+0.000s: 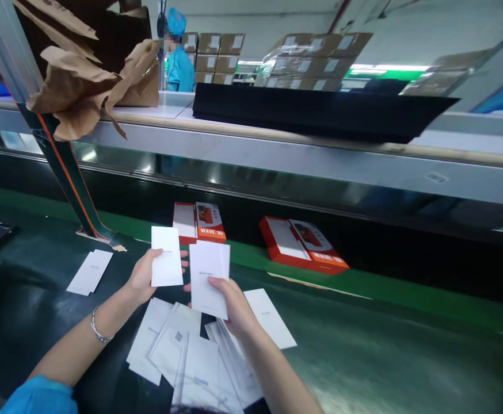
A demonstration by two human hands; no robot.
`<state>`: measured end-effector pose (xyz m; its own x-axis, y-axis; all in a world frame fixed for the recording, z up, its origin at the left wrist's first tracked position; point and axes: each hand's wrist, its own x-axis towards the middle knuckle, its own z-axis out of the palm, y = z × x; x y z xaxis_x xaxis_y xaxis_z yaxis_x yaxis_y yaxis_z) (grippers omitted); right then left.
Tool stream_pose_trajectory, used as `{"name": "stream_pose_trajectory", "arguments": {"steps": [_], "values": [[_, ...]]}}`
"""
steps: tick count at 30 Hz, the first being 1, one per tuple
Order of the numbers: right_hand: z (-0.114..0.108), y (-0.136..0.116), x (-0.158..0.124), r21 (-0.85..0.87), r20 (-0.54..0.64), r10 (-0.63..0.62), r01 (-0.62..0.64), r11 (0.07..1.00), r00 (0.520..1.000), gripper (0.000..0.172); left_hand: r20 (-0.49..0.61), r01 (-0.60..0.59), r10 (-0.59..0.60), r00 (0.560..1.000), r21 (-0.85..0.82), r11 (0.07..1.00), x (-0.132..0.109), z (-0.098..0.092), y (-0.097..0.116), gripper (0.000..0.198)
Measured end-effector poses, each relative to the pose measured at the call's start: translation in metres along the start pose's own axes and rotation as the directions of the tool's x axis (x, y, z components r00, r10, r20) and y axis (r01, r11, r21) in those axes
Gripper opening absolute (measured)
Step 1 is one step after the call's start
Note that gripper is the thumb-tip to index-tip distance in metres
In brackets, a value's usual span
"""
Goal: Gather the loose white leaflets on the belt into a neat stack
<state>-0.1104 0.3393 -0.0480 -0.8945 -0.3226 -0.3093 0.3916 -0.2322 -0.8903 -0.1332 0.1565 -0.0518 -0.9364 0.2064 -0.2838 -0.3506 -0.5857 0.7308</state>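
My left hand (143, 273) is closed on a white booklet (167, 267), thumb on its face and fingers behind. Just right of it, my right hand (233, 299) grips a white leaflet (208, 264) that looks like more than one sheet, thumb pressed on its front. Small print on both is too blurred to read. Below the hands, a loose pile of white leaflets (199, 368) lies spread on the dark table. Another leaflet (269, 316) rests partly behind my right forearm.
Two red-and-white boxes marked WAVE 10 sit beyond my hands, a nearer-left box (186, 230) and a right box (297, 253). Two leaflets (90, 273) lie at left by a slanted post (68, 172). A shelf (277, 152) carries crumpled brown paper (83, 80) and a black panel (312, 112).
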Motion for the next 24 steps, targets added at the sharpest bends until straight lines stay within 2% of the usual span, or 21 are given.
{"name": "stream_pose_trajectory", "arguments": {"steps": [3, 6, 10, 18, 24], "values": [[-0.006, -0.015, -0.007, 0.120, -0.031, -0.009, 0.013, 0.993, 0.999, 0.054, 0.162, 0.014, -0.010, 0.987, -0.026, 1.000, -0.003, -0.004, 0.007, 0.047], [-0.011, -0.022, -0.010, 0.142, -0.062, -0.016, 0.024, 0.990, 0.998, 0.056, 0.237, 0.008, -0.003, 0.972, -0.020, 1.000, -0.007, -0.003, 0.010, 0.051], [-0.014, -0.024, -0.012, 0.166, -0.073, -0.033, 0.045, 0.985, 0.997, 0.056, 0.217, 0.019, -0.013, 0.976, -0.024, 1.000, -0.012, 0.002, 0.011, 0.054], [-0.009, -0.018, -0.010, 0.109, -0.088, -0.062, 0.072, 0.991, 0.994, 0.047, 0.060, 0.047, -0.053, 0.997, 0.096, 0.994, -0.013, 0.008, 0.001, 0.041], [-0.006, -0.011, -0.004, 0.040, -0.098, -0.041, 0.045, 0.998, 0.994, 0.057, 0.082, 0.022, -0.032, 0.996, 0.123, 0.992, -0.007, 0.010, -0.011, 0.047]]}}
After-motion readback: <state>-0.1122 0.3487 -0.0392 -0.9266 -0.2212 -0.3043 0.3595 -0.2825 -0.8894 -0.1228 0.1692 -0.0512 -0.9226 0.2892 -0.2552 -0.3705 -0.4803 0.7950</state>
